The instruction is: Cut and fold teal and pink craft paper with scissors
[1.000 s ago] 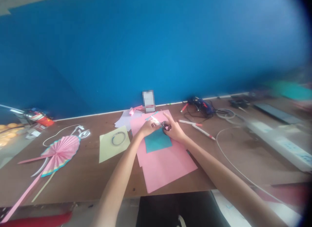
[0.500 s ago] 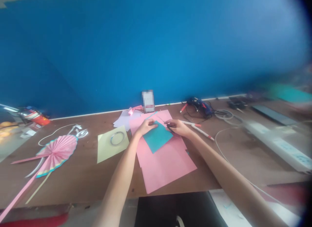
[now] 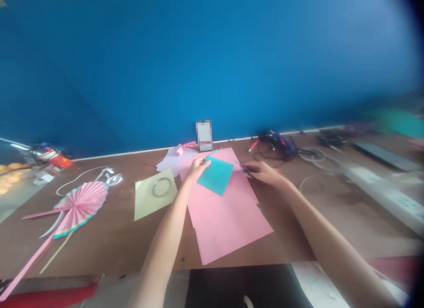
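My left hand [image 3: 199,167] pinches a teal square of paper [image 3: 217,175] by its upper left edge. A thin teal strip [image 3: 211,154] shows just beyond those fingers. The square is over pink sheets [image 3: 228,231] stacked on the table. To its right, my right hand [image 3: 260,172] is closed around dark-handled scissors [image 3: 244,168], whose thin blades point left toward the square but are apart from it. Most of the handles are hidden by the fingers.
Left of the sheets lie pale yellow paper [image 3: 145,195] with a ring of tape [image 3: 161,187] and a pleated pink paper fan [image 3: 81,204]. Lilac paper [image 3: 172,160] and a propped phone-like object [image 3: 204,135] are at the back. Cables [image 3: 281,147] and a power strip [image 3: 391,197] occupy the right.
My right hand has moved right with the scissors, away from the teal paper. The teal square has turned in my left hand. The right hand now covers most of the white-and-red pens.
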Available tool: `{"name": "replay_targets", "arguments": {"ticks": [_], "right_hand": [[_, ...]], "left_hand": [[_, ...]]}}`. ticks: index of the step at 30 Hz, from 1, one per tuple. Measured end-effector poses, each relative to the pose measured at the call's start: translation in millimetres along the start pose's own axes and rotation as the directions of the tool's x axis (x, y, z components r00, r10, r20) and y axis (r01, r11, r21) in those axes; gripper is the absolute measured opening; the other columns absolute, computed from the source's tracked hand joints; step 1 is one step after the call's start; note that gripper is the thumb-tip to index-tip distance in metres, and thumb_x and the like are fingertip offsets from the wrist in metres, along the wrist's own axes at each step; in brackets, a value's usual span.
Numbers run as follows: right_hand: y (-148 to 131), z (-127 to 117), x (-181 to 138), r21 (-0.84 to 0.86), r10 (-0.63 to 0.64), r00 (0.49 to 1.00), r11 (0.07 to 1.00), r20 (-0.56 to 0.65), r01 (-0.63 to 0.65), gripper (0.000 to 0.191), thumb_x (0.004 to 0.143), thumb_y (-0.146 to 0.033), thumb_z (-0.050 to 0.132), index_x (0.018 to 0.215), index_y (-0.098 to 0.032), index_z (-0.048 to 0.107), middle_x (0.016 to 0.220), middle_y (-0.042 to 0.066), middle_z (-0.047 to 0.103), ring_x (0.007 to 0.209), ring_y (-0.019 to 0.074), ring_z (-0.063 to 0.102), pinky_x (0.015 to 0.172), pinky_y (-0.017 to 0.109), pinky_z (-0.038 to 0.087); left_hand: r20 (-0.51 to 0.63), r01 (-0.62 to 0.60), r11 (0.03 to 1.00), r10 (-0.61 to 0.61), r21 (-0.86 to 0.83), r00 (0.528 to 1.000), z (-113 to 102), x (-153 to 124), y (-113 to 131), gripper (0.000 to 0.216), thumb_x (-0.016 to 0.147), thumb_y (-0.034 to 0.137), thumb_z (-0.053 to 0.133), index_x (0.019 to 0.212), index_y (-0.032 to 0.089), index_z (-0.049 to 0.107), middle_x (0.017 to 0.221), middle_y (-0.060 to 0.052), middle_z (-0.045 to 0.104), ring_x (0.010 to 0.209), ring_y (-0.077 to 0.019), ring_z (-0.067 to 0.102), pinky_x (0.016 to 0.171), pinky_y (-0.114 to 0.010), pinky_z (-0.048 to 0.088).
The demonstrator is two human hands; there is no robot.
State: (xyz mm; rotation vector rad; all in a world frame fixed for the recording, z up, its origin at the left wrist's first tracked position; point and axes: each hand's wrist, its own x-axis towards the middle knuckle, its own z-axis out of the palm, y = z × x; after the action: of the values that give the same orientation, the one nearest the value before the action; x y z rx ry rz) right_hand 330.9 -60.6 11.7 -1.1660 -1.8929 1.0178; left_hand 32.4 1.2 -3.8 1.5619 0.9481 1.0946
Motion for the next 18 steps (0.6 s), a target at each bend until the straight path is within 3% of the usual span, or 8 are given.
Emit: {"name": "replay_targets", "arguments": {"ticks": [3, 9, 13, 18], "right_hand": [[-4, -6, -4, 0.031, 0.035, 0.999, 0.999, 0.013, -0.035, 0.051, 0.072, -0.051, 0.068, 0.110, -0.016, 0.068, 0.109, 0.010, 0.069, 0.103, 0.0303, 0.062, 0.091, 0.040, 0.049], [-22, -10, -11, 0.042, 0.079, 0.985, 0.995, 0.156, -0.086, 0.062, 0.069, -0.058, 0.069, 0.115, -0.017, 0.068, 0.106, 0.010, 0.070, 0.103, 0.0313, 0.061, 0.089, 0.040, 0.048], [-20, -9, -10, 0.021, 0.127, 0.979, 0.991, 0.157, -0.132, 0.057, 0.070, -0.056, 0.069, 0.112, -0.018, 0.069, 0.096, 0.009, 0.070, 0.085, 0.0256, 0.063, 0.072, 0.034, 0.051], [-17, -5, -9, 0.033, 0.169, 0.965, 0.983, 0.201, -0.179, 0.055, 0.075, -0.053, 0.064, 0.115, -0.017, 0.065, 0.081, 0.006, 0.066, 0.058, 0.0138, 0.054, 0.055, 0.027, 0.043]], "left_hand": [[0.016, 0.005, 1.000, -0.005, -0.018, 1.000, 1, 0, 0, 0.034, 0.078, 0.043, 0.062, 0.097, 0.014, 0.063, 0.092, -0.006, 0.065, 0.080, -0.0149, 0.058, 0.071, -0.025, 0.044], [0.023, 0.014, 1.000, -0.014, 0.004, 1.000, 1, -2, 4, 0.033, 0.079, 0.044, 0.061, 0.093, 0.015, 0.062, 0.089, -0.004, 0.064, 0.077, -0.0135, 0.057, 0.070, -0.024, 0.043], [0.021, 0.034, 0.999, -0.034, -0.027, 0.999, -1, -2, 4, 0.033, 0.078, 0.045, 0.063, 0.092, 0.015, 0.061, 0.086, -0.003, 0.063, 0.074, -0.0125, 0.055, 0.067, -0.023, 0.041], [0.062, 0.074, 0.996, -0.070, -0.056, 0.996, -2, -1, 3, 0.035, 0.078, 0.046, 0.063, 0.094, 0.015, 0.061, 0.088, -0.004, 0.063, 0.076, -0.0137, 0.057, 0.069, -0.024, 0.042]]}}
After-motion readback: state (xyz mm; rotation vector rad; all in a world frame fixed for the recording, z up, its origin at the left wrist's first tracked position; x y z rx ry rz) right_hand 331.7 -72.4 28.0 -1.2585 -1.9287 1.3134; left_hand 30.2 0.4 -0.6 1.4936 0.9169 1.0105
